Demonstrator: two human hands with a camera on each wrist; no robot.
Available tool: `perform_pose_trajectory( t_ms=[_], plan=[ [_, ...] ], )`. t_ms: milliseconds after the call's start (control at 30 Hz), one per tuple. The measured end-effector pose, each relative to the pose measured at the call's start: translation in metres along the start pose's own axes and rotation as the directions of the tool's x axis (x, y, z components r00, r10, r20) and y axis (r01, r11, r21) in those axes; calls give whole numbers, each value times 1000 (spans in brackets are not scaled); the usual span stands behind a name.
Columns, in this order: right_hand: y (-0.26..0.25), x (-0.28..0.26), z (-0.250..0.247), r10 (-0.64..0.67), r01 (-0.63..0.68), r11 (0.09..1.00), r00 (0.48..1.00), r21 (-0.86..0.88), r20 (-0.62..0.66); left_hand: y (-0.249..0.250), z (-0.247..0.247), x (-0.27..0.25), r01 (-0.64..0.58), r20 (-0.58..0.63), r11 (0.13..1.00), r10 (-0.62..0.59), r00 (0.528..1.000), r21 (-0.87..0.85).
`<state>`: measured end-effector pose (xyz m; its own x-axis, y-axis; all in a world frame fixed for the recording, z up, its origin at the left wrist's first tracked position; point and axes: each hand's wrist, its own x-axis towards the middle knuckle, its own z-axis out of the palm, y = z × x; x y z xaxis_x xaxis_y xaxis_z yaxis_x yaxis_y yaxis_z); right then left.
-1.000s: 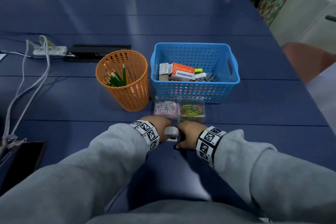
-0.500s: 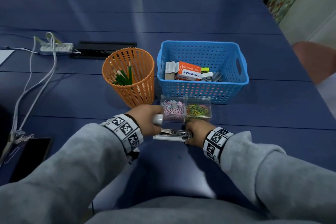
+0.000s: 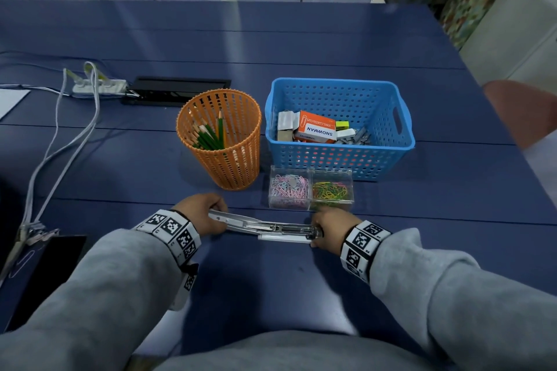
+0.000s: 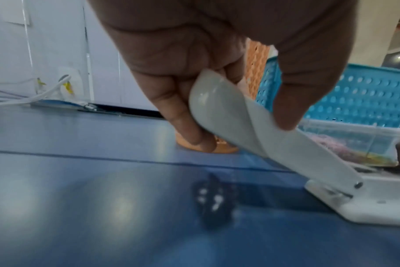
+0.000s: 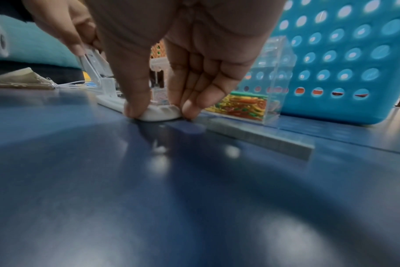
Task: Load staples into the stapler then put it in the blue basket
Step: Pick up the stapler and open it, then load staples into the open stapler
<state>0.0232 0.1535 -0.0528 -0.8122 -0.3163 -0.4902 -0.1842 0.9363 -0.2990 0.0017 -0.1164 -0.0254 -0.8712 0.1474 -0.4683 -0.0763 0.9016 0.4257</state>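
A white stapler (image 3: pixel 271 227) lies swung open nearly flat on the blue table (image 3: pixel 301 280), just in front of me. My left hand (image 3: pixel 211 212) pinches the end of its raised top arm (image 4: pixel 251 126) between thumb and fingers. My right hand (image 3: pixel 321 227) pinches the front end of the base (image 5: pixel 160 113) and holds it down on the table. A grey strip of staples (image 5: pixel 263 138) lies on the table just right of my right hand. The blue basket (image 3: pixel 331 83) stands behind, holding an orange box and small items.
A clear two-part box of paper clips (image 3: pixel 310 190) sits between the stapler and the basket. An orange mesh cup of pencils (image 3: pixel 223 141) stands left of the basket. White cables and a power strip (image 3: pixel 99 86) run along the left, with a dark flat device (image 3: pixel 45 265) near the left edge.
The stapler was closed between my hands a second ago. My left hand has swung its top arm up and out to the left, while my right hand kept hold of the base.
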Motion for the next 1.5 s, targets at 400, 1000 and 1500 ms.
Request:
perform_pose_trajectory(
  t_ms=[400,1000,1500],
  plan=[
    [0,0,1,9,-9,999,1000,-48,3,-1,25,2,-13,88,999,8,996,52],
    [57,-31,-3,147,-151,975,988,-163,-37,26,53,10,-204,117,966,186,976,160],
    [-4,-12,-15,-174,169,984,975,-49,-137,23,54,15,-200,130,970,183,975,138]
  ],
)
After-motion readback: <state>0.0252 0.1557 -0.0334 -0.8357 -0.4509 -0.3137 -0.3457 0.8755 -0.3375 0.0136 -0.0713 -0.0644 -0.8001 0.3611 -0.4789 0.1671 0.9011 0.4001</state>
